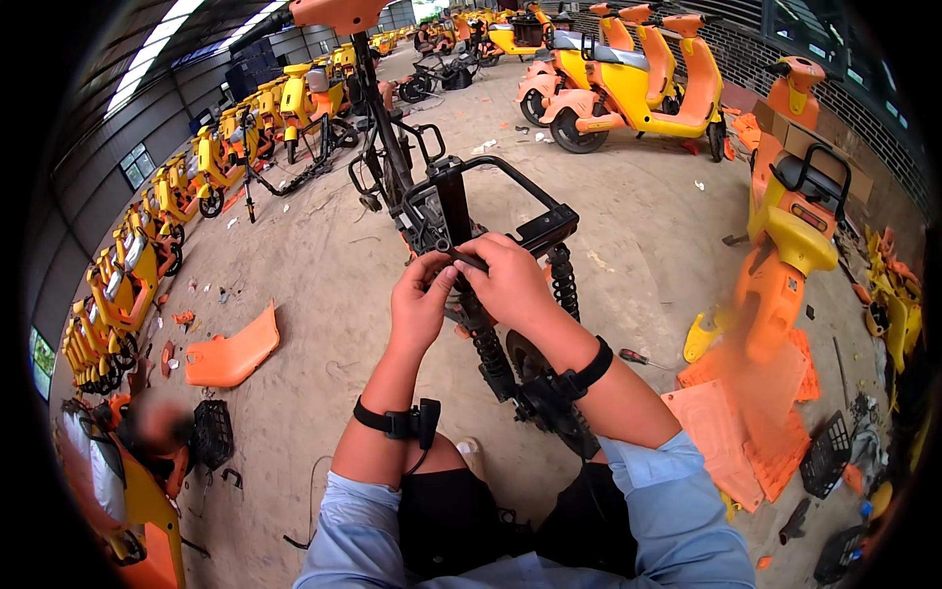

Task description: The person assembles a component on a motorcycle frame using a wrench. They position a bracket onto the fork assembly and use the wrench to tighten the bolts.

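In front of me stands a stripped black scooter frame (453, 201) with an orange handlebar cover (339, 14), a rear rack (545, 228) and two coil shock absorbers (491, 361). Above its rear part my two hands meet. My left hand (420, 302) is closed, its thumb and index finger pinched at the near end of a short dark rod-like piece (473, 262). Around that same piece the fingers of my right hand (510, 285) are closed. Its exact kind is too small and covered to tell. The rear wheel (535, 368) shows below my right forearm.
A screwdriver (636, 356) lies on the floor to the right, near orange body panels (716, 432) and a black basket (824, 454). A loose orange panel (234, 348) lies on the left. Yellow and orange scooters (628, 98) stand along both sides; a person (157, 422) is at lower left.
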The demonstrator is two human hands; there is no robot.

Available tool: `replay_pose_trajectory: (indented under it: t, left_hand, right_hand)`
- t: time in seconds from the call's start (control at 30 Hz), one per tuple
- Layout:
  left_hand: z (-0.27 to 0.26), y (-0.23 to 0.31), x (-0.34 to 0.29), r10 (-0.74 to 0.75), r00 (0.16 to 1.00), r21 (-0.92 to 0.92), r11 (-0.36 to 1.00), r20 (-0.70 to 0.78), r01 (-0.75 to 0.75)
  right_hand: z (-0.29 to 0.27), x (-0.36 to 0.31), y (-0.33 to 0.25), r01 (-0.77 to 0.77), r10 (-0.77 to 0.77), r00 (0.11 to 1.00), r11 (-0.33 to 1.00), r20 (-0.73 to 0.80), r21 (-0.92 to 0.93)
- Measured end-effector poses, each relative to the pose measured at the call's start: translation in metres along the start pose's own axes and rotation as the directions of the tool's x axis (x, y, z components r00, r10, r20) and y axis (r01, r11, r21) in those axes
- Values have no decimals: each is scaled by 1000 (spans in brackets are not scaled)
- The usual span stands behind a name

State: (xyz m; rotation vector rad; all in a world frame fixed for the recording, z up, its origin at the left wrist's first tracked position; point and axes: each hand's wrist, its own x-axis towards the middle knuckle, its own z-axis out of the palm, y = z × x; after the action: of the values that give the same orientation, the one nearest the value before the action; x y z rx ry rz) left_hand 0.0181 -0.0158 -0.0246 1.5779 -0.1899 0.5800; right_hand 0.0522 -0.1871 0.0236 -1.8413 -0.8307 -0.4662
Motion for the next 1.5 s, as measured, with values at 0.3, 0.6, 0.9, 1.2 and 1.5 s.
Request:
replay_pose_trajectory:
  t: [0.3, 0.6, 0.9, 1.2, 1.5]
  left_hand:
    - [1, 7, -3, -20, 1000, 70, 997, -13, 21]
    - [3, 16, -4, -60, 998, 147, 987, -16, 61]
    - [6, 16, -5, -10, 1000, 154, 988, -5, 11]
    - [2, 5, -4, 84, 996, 213, 974, 5, -84]
    - [5, 15, -6, 1, 1000, 229, 973, 4, -2]
  right_hand:
    - [-3, -3, -5, 9, -6, 1000, 995, 31, -96]
    - [3, 2, -1, 0, 1, 1000, 994, 8, -112]
    - [3, 3, -2, -87, 87, 996, 996, 12, 4]
    - [2, 0, 2, -3, 6, 999, 998, 41, -64]
    - [0, -2, -9, -38, 40, 999, 990, 11, -138]
